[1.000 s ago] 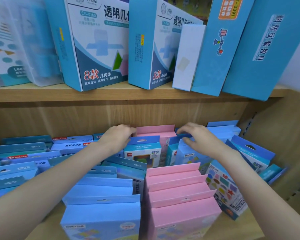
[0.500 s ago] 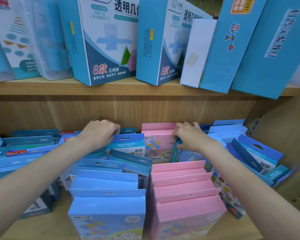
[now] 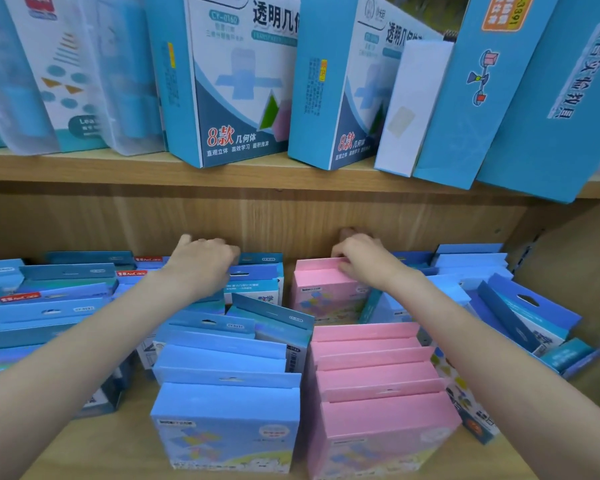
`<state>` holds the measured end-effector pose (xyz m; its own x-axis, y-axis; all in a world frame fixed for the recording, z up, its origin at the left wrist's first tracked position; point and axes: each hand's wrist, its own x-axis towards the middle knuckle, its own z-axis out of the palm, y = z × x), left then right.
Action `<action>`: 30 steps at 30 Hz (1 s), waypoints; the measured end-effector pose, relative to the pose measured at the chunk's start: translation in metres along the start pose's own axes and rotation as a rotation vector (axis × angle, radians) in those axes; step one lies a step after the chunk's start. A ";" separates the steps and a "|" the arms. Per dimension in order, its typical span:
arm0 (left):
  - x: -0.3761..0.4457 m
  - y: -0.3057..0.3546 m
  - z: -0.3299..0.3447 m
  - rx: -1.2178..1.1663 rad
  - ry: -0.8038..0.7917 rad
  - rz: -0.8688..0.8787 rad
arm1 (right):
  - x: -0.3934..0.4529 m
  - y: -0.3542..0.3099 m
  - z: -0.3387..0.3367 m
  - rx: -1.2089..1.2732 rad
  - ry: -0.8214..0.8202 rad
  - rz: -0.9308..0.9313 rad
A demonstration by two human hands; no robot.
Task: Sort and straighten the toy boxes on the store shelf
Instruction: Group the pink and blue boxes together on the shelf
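Head view: the lower shelf (image 3: 94, 441) is packed with toy boxes in rows running front to back, blue boxes (image 3: 222, 375) beside pink boxes (image 3: 374, 375). At the back, a blue box (image 3: 253, 277) is gripped by the left hand (image 3: 201, 261), and the rearmost pink box (image 3: 321, 277) is pinched by curled fingers (image 3: 343, 268) of the right hand (image 3: 364, 259), seemingly to square both rows.

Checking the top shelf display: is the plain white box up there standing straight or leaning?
Leaning. The white box tilts with its top toward the right, resting against the tall blue box beside it, which slants likewise.
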<state>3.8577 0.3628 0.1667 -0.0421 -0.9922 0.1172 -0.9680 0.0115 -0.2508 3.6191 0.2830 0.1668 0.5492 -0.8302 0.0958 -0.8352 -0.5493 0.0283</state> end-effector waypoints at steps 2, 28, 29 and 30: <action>-0.011 0.002 -0.005 -0.284 0.193 0.088 | 0.000 -0.002 -0.001 0.077 0.095 0.002; -0.055 0.033 0.007 -0.416 -0.216 0.356 | -0.049 0.011 -0.030 0.320 -0.017 -0.150; -0.054 0.034 0.006 -0.406 -0.225 0.345 | -0.049 0.009 -0.027 0.279 -0.047 -0.158; -0.053 0.034 0.005 -0.397 -0.234 0.337 | -0.050 0.007 -0.023 0.238 -0.084 -0.160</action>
<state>3.8285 0.4156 0.1473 -0.3525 -0.9261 -0.1341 -0.9312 0.3331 0.1478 3.5847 0.3227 0.1849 0.6822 -0.7306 0.0263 -0.7127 -0.6727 -0.1989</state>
